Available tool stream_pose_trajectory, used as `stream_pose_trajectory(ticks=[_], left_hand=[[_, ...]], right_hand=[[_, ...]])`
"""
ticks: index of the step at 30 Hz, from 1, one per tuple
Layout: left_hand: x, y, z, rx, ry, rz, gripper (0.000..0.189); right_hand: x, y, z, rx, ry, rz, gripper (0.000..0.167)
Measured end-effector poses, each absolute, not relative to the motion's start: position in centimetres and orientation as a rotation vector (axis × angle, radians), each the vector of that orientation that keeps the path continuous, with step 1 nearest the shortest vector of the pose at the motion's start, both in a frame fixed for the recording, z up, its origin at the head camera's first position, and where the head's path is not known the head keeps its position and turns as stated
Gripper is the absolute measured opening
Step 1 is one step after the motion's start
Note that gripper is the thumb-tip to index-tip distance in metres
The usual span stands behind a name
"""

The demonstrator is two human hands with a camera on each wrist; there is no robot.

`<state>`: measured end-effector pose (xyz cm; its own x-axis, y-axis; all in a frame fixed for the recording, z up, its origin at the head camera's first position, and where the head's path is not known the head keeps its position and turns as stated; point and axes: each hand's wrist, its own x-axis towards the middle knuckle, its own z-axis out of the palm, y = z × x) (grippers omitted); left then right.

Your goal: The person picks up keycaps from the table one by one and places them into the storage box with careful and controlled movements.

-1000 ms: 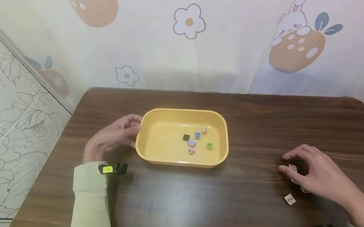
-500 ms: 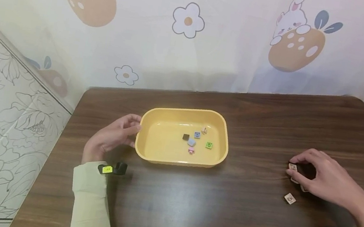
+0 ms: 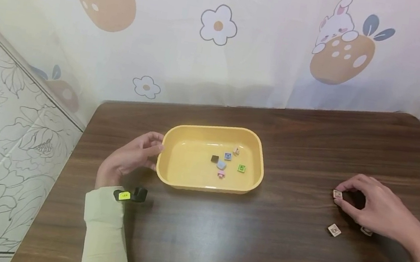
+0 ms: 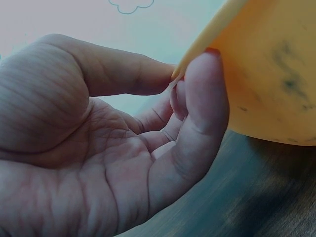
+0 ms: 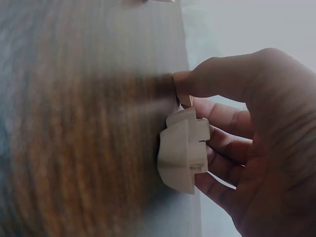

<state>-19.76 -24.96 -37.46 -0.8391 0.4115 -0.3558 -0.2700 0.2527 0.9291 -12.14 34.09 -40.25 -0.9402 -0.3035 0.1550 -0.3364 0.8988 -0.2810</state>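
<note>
My left hand grips the left rim of a shallow yellow plastic bin. In the left wrist view, the thumb and fingers pinch the bin's wall. At the right, my right hand pinches a small square beige tile between thumb and fingertips, low over the table. In the right wrist view, a white piece with stepped edges sits below the thumb, in front of the other fingers. Another beige tile lies nearer me, and one more is partly hidden under the hand.
Several small pieces lie in the bin, among them a blue tile, a green tile, a black one and a pink one. The brown wooden table meets a patterned wall behind.
My right hand has shifted slightly right and its thumb and fingers have come together on a beige tile. A tile under the hand now shows farther right. The left hand stays on the bin.
</note>
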Motion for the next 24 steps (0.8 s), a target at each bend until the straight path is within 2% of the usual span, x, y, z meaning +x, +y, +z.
stream_pose_trajectory(ticks=[24], left_hand=[[-19.70,-25.10,-37.53,0.130,1.987,1.630,0.040]], right_hand=[[-12.30,33.56,-39.54,0.469,-2.971,0.485,0.020]])
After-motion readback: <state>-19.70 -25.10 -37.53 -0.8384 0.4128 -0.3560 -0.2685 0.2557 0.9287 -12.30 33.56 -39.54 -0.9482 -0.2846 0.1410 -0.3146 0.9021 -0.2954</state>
